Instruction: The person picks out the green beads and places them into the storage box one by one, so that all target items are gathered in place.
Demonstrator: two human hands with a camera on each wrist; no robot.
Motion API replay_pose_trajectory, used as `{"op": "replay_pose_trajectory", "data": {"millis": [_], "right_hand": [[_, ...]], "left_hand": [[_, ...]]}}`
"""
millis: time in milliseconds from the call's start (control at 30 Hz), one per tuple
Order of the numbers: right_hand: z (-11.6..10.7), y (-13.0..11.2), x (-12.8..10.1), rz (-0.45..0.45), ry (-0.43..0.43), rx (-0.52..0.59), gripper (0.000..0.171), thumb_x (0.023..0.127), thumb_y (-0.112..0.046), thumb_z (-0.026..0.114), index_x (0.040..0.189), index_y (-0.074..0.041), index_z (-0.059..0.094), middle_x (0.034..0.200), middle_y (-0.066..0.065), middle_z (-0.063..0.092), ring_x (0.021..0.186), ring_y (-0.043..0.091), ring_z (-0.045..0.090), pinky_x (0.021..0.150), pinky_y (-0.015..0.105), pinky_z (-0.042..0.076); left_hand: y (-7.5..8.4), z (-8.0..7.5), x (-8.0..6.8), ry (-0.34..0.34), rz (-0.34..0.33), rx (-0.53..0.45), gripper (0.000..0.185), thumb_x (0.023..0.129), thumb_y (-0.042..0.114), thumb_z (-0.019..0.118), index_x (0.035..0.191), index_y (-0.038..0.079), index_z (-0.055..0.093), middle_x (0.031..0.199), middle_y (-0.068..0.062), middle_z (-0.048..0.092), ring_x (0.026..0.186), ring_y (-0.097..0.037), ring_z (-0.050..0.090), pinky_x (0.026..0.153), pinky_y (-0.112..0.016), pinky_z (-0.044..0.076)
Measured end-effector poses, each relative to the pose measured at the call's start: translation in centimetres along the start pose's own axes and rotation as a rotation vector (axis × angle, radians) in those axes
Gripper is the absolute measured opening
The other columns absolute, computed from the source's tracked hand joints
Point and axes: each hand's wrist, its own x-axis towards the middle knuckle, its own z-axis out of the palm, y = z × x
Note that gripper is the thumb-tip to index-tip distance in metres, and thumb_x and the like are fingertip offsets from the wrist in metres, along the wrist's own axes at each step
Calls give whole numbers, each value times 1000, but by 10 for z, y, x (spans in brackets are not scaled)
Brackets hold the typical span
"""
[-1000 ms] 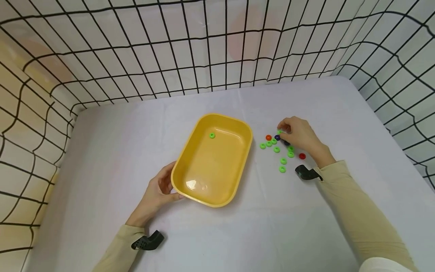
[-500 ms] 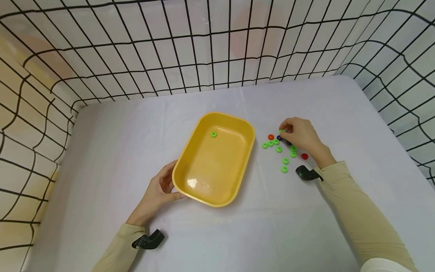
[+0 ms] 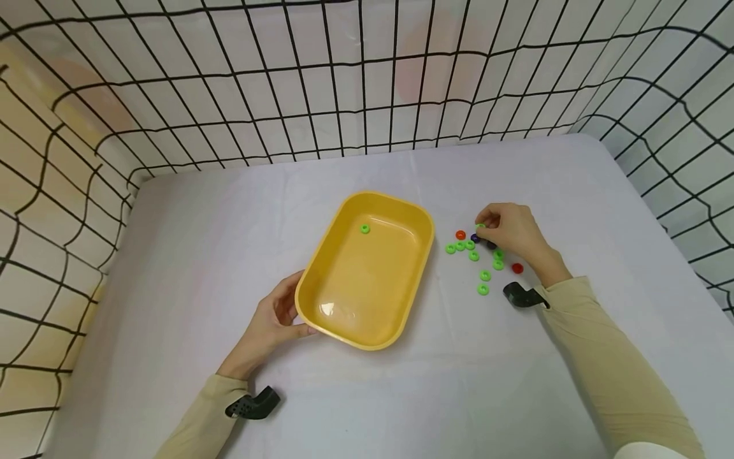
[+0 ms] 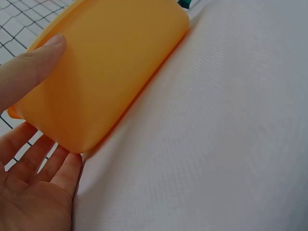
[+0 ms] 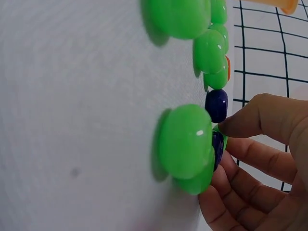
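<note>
1. The green ring [image 3: 480, 225] is a small, glossy plastic bead shaped like a doughnut. It sits pinched at the fingertips of the right hand [image 3: 512, 232], at the far edge of the loose beads on the cloth, right of the tray. The fingers curl over it so that only a sliver shows.
2. In the right wrist view the fingertips [image 5: 240, 126] close in beside a dark blue bead [image 5: 216, 105], and the pinched ring is mostly hidden behind the big, out-of-focus green beads in front.
3. On the cloth by that hand, in the head view, lie eight more green rings [image 3: 473, 255], one orange ring [image 3: 460, 234], one red ring [image 3: 517, 268] and one purple bead [image 3: 474, 238]. A dark bead half under the hand is hard to make out.
4. The yellow tray [image 3: 401, 220] is smooth, shiny plastic, rectangular with rounded corners and a shallow wall. One green ring [image 3: 365, 229] lies inside near its far end.
5. The left hand [image 3: 274, 322] holds the tray's near corner. The thumb [image 4: 30, 67] presses flat on the outer wall and the fingers lie loosely spread beneath, a light hold rather than a clamp.
6. The table cover [image 3: 229, 210] is pale woven fabric with a fine weave. A black wire grid [image 3: 367, 76] over cream sheeting fences three sides.
7. Two black wrist mounts show, one on each beige sleeve, both partly cut off.
</note>
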Motion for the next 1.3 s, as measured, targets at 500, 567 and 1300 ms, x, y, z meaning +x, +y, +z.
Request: {"op": "replay_pose_trajectory", "data": {"millis": [500, 567, 1300], "right_hand": [[-47, -74, 21, -178, 67, -45, 16, 79, -9, 58, 91, -2, 65, 84, 11, 62, 77, 22, 53, 66, 32, 43], [-49, -94, 27, -221, 49, -67, 17, 78, -10, 57, 91, -3, 65, 85, 11, 63, 77, 22, 54, 68, 33, 44], [48, -189, 45, -332, -305, -121, 17, 82, -18, 62, 96, -8, 64, 90, 4, 60, 79, 18, 53, 69, 28, 48]], "left_hand": [[0, 2, -2, 9, -25, 20, 87, 67, -12, 74, 141, 2, 30, 144, -16, 30, 128, -31, 36, 102, -27, 38], [0, 2, -2, 11, -27, 20, 87, 67, -12, 74, 140, 3, 31, 144, -16, 31, 128, -32, 36, 101, -27, 38], [1, 4, -1, 10, -21, 25, 87, 67, -11, 75, 141, 4, 31, 144, -15, 32, 127, -29, 37, 102, -27, 39]]}}
